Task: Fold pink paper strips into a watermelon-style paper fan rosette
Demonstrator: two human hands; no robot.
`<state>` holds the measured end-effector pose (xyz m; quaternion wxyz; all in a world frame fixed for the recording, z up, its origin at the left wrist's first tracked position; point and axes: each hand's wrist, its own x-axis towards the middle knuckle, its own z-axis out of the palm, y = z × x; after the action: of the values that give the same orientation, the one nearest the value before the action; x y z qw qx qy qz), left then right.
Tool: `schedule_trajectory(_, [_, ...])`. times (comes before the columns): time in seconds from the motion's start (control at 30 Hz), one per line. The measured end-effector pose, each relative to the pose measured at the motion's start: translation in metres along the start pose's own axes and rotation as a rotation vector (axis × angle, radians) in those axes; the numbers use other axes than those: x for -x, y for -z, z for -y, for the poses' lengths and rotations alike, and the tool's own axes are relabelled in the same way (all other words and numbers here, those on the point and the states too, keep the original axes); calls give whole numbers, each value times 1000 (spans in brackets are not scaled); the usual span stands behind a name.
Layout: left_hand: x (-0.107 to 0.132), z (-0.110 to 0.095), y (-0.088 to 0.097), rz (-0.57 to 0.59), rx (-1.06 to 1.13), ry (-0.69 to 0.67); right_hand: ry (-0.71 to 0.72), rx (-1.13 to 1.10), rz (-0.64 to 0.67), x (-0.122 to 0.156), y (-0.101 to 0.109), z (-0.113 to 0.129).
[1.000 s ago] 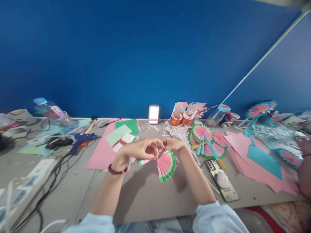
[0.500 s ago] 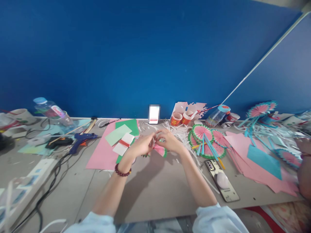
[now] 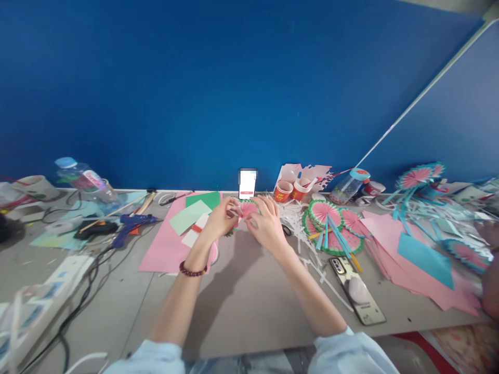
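Between my hands a small pleated paper fan (image 3: 247,209), pink with a green edge, is held up above the table. My left hand (image 3: 224,221) pinches its left side, the thumb and fingers pressed together. On the other side my right hand (image 3: 265,221) grips it with thumb and fingertips, partly covering it. Just left of my left hand lie pink paper (image 3: 163,249), a pale green sheet (image 3: 190,217) and a darker green sheet (image 3: 210,199). A propped phone (image 3: 247,183) with a lit screen stands directly behind the fan.
Watermelon-patterned paper fans (image 3: 327,218) and white paper strips lie to the right. Nearby are a phone (image 3: 358,293), red paper cups (image 3: 284,191) and pink sheets (image 3: 421,270). A blue glue gun (image 3: 134,223), bottle (image 3: 83,176) and power strip (image 3: 50,291) occupy the left. Another person's arm (image 3: 491,270) shows at right.
Both hands have shifted slightly up and to the left. The pink fan, which hung below my fingers, is now raised and spread between them.
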<state>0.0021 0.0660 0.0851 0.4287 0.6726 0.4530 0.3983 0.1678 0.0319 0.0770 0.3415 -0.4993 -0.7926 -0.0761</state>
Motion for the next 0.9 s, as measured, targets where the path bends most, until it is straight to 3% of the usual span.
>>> schedule_trajectory(0.23, [-5, -5, 4, -65, 350, 101, -100, 59, -198, 4, -6, 14])
schedule_trajectory(0.43, [-9, 0, 4, -111, 569, 84, -292, -177, -286, 1, -10, 12])
schedule_trajectory(0.53, [-8, -2, 4, -98, 641, 105, -365, -391, -253, -2, -12, 3])
schedule_trajectory(0.77, [-5, -9, -2, 145, 866, 201, -630, -1158, -6, -6, -14, -14])
schedule_trajectory(0.9, [-7, -4, -7, 233, 946, 250, -728, -1390, 59, -7, -14, -13])
